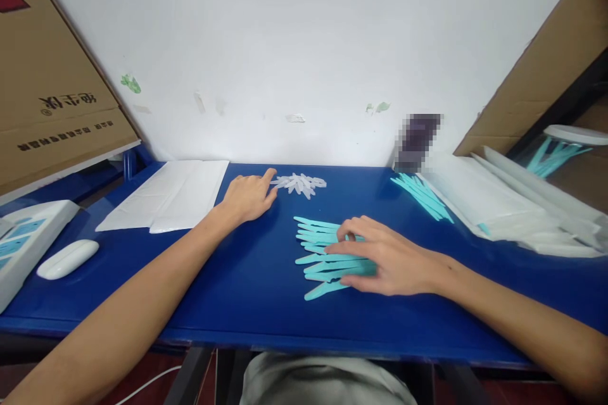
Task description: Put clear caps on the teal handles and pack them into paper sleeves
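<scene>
Far out to the left of my left hand (pixel 247 197) lean a cardboard box (pixel 52 95), a white device (pixel 23 234) and a white oval thing like a mouse (pixel 68 259). A stack of white sheets (pixel 166 199) lies just beside that hand's outer edge. The left hand rests palm down on the blue table (pixel 237 294), fingers straight and loosely together, holding nothing. Its fingertips point right and away from me at a small heap of clear plastic pieces (pixel 300 184), which is touching them or nearly so.

Near that hand, toward me and to the right, is the fan of teal sticks (pixel 319 247). Their long axes run left to right, with the free ends toward my left hand. My right hand (pixel 384 256) lies on their right ends, palm down and fingers bent. I cannot tell whether the fingertips pinch one stick or only press. This hand is the nearer one to the sticks, and nothing stands between.

Beyond the right hand and further right lies a second teal bunch (pixel 422 196), angled away from me, beside white packets (pixel 498 209). A clear tub of more sticks (pixel 565 147) stands well apart, past them.
</scene>
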A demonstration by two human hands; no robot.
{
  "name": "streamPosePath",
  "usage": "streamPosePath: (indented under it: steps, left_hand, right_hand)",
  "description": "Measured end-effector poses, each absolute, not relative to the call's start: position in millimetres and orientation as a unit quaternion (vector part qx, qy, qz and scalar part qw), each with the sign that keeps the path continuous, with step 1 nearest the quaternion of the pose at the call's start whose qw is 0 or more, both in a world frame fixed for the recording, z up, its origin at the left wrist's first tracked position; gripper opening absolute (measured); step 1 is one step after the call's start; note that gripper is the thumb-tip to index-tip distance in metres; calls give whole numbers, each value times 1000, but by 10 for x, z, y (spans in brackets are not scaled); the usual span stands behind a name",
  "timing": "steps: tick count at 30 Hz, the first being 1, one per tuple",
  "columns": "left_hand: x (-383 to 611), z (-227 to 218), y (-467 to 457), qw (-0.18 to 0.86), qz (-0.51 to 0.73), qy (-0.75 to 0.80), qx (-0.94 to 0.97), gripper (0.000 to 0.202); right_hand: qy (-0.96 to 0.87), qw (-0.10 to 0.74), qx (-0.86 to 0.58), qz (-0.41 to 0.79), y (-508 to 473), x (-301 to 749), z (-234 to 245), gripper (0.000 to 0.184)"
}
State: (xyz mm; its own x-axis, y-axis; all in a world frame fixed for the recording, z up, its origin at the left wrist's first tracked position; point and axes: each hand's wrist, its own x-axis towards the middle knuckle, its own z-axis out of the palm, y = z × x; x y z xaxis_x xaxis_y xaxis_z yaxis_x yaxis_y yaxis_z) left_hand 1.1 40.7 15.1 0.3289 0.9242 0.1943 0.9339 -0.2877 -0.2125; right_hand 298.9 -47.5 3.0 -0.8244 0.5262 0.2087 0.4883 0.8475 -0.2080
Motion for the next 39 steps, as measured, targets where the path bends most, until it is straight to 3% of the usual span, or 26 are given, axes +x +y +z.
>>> streamPosePath:
  steps: [21,30,39]
  left_hand:
    - [18,30,463,124,-14,-549,-826,38]
    - [-28,-67,499,90,-66,-506,-855,46]
    - [-67,-56,564,69,-91,-482,-869,29]
  right_hand:
    - [-911,134,-364,139,-204,3074,-24,43]
    - [-891,143,-409,138,-77,3059,-106,41]
    - [-887,157,-426,84,-33,3114,-149,28]
